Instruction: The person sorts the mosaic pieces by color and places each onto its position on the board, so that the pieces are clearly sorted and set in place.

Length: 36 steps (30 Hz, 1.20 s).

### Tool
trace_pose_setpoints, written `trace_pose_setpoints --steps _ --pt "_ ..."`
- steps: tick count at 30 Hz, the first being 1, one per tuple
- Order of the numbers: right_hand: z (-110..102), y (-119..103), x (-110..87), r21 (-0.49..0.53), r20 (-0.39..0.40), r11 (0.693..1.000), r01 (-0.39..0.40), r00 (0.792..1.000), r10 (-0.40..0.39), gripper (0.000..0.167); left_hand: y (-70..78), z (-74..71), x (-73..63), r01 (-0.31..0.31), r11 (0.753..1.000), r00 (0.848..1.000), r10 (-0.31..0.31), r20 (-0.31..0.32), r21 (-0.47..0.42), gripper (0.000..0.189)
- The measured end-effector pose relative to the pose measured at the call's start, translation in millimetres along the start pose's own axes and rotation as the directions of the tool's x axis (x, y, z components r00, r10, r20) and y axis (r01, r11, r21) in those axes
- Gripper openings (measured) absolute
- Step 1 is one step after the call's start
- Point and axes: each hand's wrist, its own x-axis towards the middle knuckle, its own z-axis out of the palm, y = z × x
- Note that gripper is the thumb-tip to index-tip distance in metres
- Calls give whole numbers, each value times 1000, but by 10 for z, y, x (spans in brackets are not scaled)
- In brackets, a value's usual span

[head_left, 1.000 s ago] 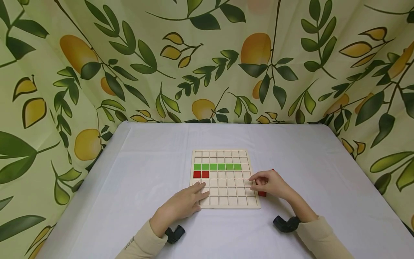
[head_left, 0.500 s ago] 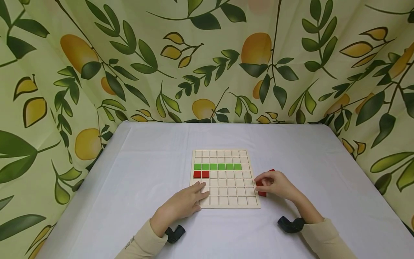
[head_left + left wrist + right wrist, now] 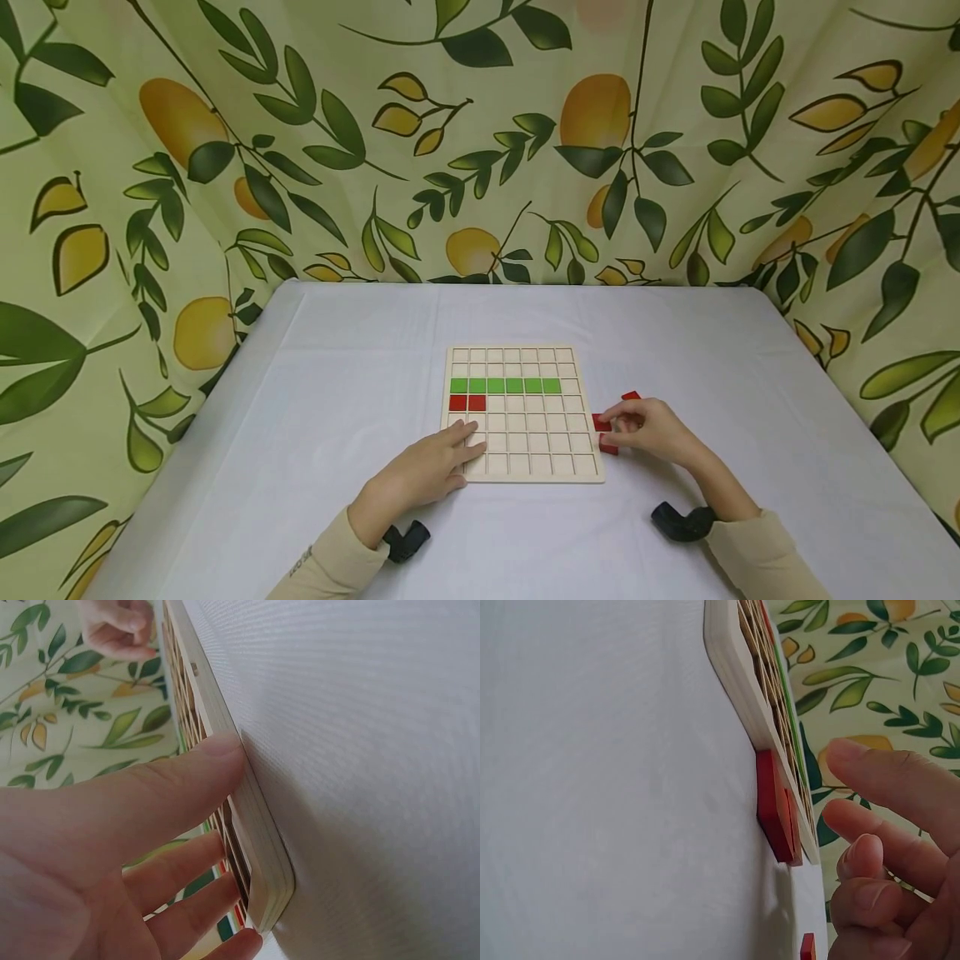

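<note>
A wooden grid board [image 3: 517, 465] lies on the table, with a row of green square tiles [image 3: 506, 386] and two red tiles [image 3: 467, 403] below it at the left. My left hand [image 3: 423, 468] rests on its lower left corner, fingers extended; the left wrist view has the thumb [image 3: 214, 761] against the side edge. Beyond the right edge lie loose red tiles [image 3: 608, 445], one [image 3: 776, 810] near the board's side. Above these hovers my right hand [image 3: 651, 432], index finger and thumb apart, other fingers curled, nothing visible between them. Part of the tiles is hidden under it.
A white cloth covers the table [image 3: 345, 358]. Behind and at both sides hangs a patterned curtain [image 3: 480, 167] with leaves and fruit. A black wrist device [image 3: 684, 522] sits at the right cuff, another [image 3: 407, 542] at the left one.
My right hand has moved right, off the board's right edge to over the loose red tiles, more of which now show. The left hand and the tiles on the board stay as they were.
</note>
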Motion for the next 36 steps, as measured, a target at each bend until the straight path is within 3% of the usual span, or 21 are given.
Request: trace_pose_setpoints --steps 14,23,36 --pt "-40 53 33 -46 -49 999 -6 999 3 28 -9 -13 -6 -6 1000 1000 6 -4 15 50" --pt "-59 82 61 -75 -31 997 -36 999 34 28 -10 -21 -8 -3 1000 1000 3 -2 2 50" --pt "-86 111 103 -108 -3 994 20 1000 -20 25 -2 3 6 -5 1000 1000 5 1 5 50"
